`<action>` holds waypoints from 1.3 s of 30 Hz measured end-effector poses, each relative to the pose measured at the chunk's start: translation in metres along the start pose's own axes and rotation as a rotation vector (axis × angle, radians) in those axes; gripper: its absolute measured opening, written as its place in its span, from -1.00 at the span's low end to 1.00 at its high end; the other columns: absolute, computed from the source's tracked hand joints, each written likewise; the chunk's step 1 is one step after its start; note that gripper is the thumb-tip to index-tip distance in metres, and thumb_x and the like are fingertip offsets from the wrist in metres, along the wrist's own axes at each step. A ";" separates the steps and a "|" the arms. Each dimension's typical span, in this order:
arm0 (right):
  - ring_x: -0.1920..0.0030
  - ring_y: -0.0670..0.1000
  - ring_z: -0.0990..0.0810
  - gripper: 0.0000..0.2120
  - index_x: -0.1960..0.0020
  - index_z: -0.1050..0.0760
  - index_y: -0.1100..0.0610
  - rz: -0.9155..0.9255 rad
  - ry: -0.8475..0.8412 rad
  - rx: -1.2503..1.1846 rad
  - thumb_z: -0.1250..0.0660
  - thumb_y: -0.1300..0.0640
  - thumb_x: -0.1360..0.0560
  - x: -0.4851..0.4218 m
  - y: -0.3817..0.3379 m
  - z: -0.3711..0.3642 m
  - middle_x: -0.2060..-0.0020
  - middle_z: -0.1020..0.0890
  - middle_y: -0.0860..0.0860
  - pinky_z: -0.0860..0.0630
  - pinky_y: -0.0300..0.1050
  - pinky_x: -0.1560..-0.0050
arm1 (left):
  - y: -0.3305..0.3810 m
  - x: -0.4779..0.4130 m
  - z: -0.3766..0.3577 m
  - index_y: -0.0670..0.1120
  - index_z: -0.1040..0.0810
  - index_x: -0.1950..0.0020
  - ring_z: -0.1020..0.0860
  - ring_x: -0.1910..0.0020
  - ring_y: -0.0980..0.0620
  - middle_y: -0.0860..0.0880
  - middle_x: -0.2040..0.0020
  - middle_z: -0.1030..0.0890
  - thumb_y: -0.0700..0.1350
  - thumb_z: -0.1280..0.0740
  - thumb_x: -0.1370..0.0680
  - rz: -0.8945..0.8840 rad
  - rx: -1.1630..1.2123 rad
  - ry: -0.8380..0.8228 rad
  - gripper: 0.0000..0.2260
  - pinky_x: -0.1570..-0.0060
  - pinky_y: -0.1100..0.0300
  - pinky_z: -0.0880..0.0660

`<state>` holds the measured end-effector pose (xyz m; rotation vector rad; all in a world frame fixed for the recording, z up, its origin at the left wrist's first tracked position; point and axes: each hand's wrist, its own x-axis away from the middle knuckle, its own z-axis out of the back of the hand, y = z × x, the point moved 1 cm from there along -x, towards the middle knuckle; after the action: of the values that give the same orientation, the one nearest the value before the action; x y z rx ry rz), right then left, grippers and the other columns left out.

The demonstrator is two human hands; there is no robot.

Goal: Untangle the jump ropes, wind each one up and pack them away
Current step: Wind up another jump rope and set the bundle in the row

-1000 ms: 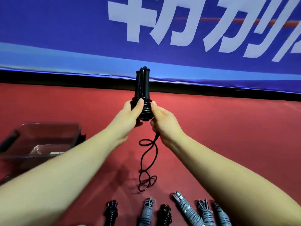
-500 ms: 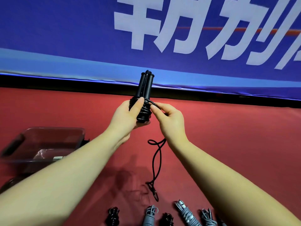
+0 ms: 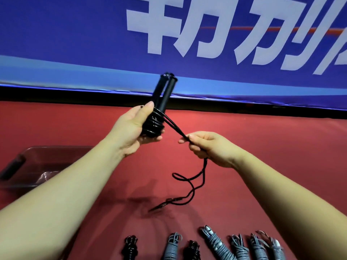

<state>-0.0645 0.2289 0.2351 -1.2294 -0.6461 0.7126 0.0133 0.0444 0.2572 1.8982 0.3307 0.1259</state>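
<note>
Black rope handles stand gripped in the left hand, right hand pinching the cord just beside.

blue banner with white lettering, red surface below

Half-wound black jump rope, upright

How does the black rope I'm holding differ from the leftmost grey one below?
The black rope is held up, the grey rope lies on the red surface. The black rope is partly wound, tail dangling; the grey rope looks fully wound. Both are coiled tightly.
</note>
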 end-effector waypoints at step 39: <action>0.45 -0.27 -0.48 -0.89 -0.04 -0.43 0.11 0.112 0.622 0.092 -0.29 0.24 -0.53 -0.007 0.006 -0.057 0.26 -0.56 -0.09 -0.36 -0.45 0.38 | -0.051 0.000 -0.001 -0.06 -0.50 -0.10 -0.60 0.42 -0.03 -0.16 0.17 -0.62 0.05 -0.33 -0.54 0.113 -0.400 0.052 -0.77 0.48 0.19 -0.50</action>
<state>-0.0255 0.1906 0.2169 -1.3191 -0.0311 0.4070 0.0045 0.0608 0.2096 1.5185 0.2142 0.2949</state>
